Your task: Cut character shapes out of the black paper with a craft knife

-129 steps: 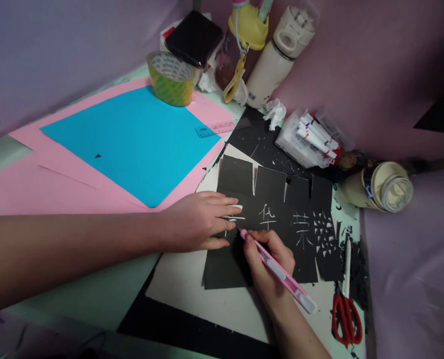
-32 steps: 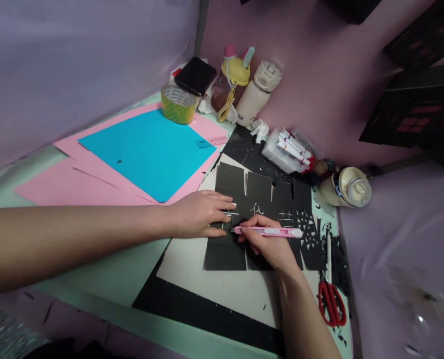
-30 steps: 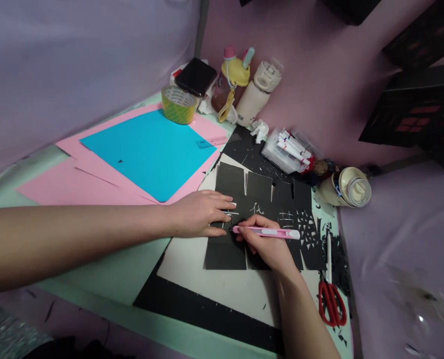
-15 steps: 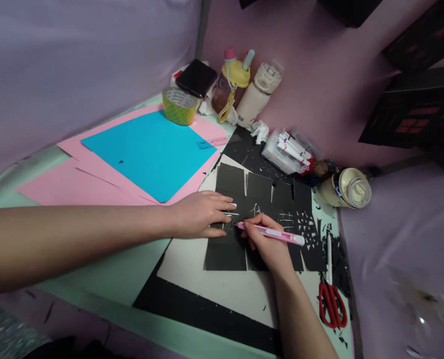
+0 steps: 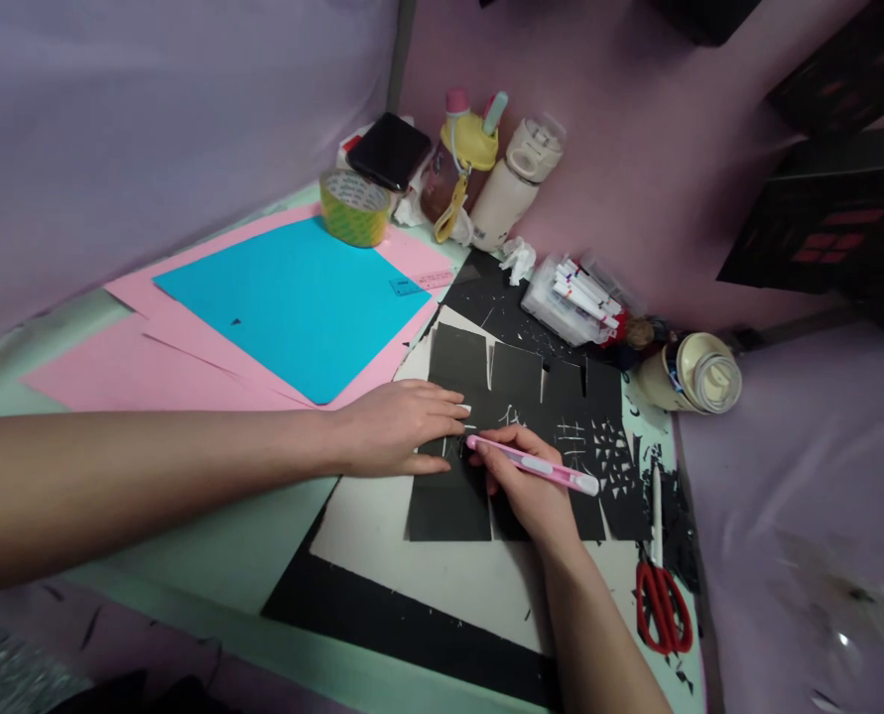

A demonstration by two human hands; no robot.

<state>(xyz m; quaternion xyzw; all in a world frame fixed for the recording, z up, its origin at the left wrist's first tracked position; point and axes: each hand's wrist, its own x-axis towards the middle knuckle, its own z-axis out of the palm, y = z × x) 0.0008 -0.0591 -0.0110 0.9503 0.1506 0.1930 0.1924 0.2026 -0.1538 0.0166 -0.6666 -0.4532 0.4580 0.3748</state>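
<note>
My left hand lies flat with fingers stretched out on the left part of the black paper, pressing it down. My right hand grips a pink craft knife like a pen. The knife's tip end is at the paper, just right of my left fingertips; the blade itself is too small to make out. White characters and strokes mark the black paper, and a patch of small triangular cut-outs shows at its right side. Slits divide its top and bottom edges. Under it lies a white board.
Red-handled scissors lie at the right among black scraps. Blue paper rests on pink sheets, with a tape roll at its far corner. Behind stand bottles, a marker box and a cup.
The craft knife and my right hand have shifted slightly up and left over the paper, and the knife's angle has steepened a little. My left hand stays in place.
</note>
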